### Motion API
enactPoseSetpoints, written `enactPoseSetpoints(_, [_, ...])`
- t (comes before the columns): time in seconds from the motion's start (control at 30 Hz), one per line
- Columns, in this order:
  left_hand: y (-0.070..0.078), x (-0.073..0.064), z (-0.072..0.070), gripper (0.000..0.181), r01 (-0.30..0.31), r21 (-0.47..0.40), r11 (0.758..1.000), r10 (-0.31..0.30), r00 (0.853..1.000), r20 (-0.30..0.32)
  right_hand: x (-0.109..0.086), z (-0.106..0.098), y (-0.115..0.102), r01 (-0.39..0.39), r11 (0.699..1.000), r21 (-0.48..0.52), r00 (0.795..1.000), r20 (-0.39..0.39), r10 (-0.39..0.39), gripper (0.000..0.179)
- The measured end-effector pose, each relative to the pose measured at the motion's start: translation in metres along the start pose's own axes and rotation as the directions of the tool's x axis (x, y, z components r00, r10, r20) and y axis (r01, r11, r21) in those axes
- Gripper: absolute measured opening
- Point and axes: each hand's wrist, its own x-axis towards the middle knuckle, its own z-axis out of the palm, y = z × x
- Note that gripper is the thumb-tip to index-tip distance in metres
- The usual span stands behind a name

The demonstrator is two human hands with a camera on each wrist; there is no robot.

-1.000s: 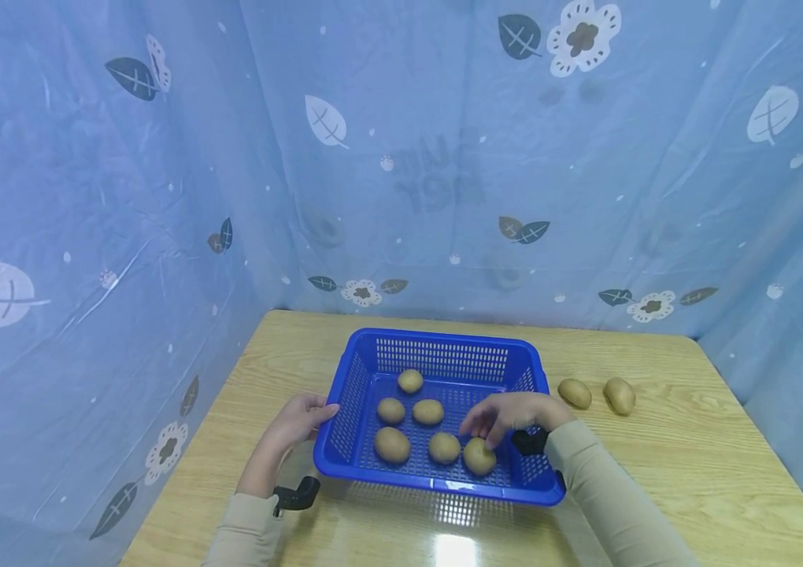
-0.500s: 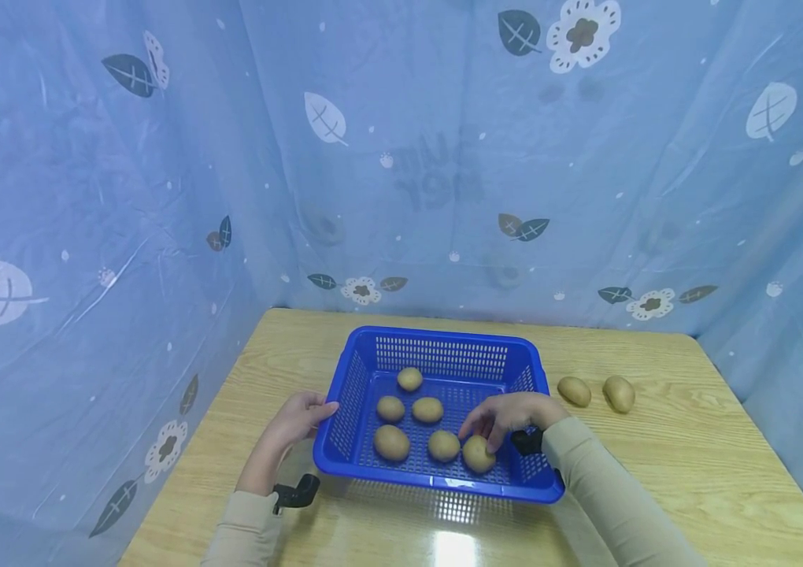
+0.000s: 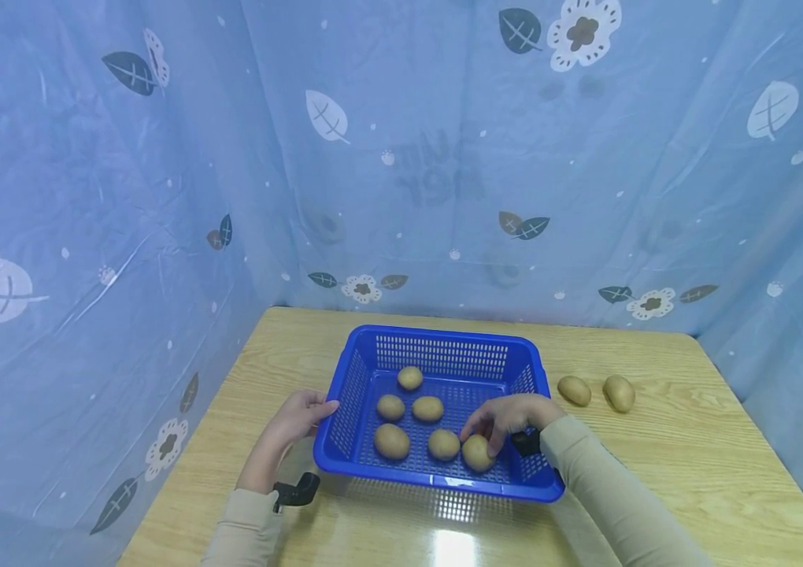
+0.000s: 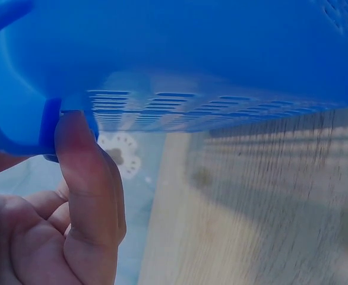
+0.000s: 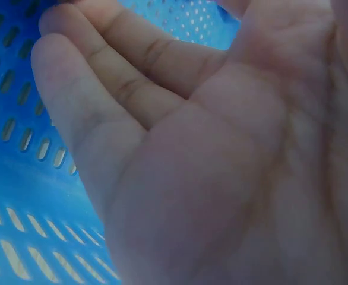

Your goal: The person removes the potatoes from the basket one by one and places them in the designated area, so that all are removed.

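Note:
A blue plastic basket (image 3: pixel 437 488) with slotted walls stands on the table and has several potatoes in it. At its left side my left hand (image 3: pixel 300 417) grips the rim, thumb on top. In the left wrist view, fingers (image 4: pixel 88 178) curl up under the rim. My right hand (image 3: pixel 511 417) reaches over the basket's right wall. It pinches the front-right potato (image 3: pixel 477 454) between thumb and fingers. Beside that one lies another potato (image 3: pixel 443 445). In the right wrist view the palm (image 5: pixel 203 178) fills most of the picture, and the held potato is hidden.
Two loose potatoes lie on the wooden table (image 3: pixel 692 441), right of the basket: one nearer potato (image 3: pixel 575 390) and one farther potato (image 3: pixel 619 393). A blue patterned curtain (image 3: pixel 401 157) closes off the back and both sides.
Very little differs. The right wrist has shifted slightly left, with the hand still at the same potato. The left hand, the basket and the other potatoes keep their places.

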Motion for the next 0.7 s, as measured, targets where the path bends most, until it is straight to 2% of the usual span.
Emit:
enactPoseSetpoints(0.53, [-0.0008,-0.001,-0.0009,0.027,-0.013,-0.015,1.0,0.013,1.0,0.005,0.0055,0.0019,0.0024,0.0,0.999,-0.033,0.999,0.034,0.001,0.047])
enactPoseSetpoints(0.7, [0.0011,-0.0018,-0.0002,0.027,-0.018,-0.02,1.0,0.018,1.0,0.008,0.0056,0.0026,0.0027,-0.02,0.998,-0.055,0.999,0.026,0.022,0.047])
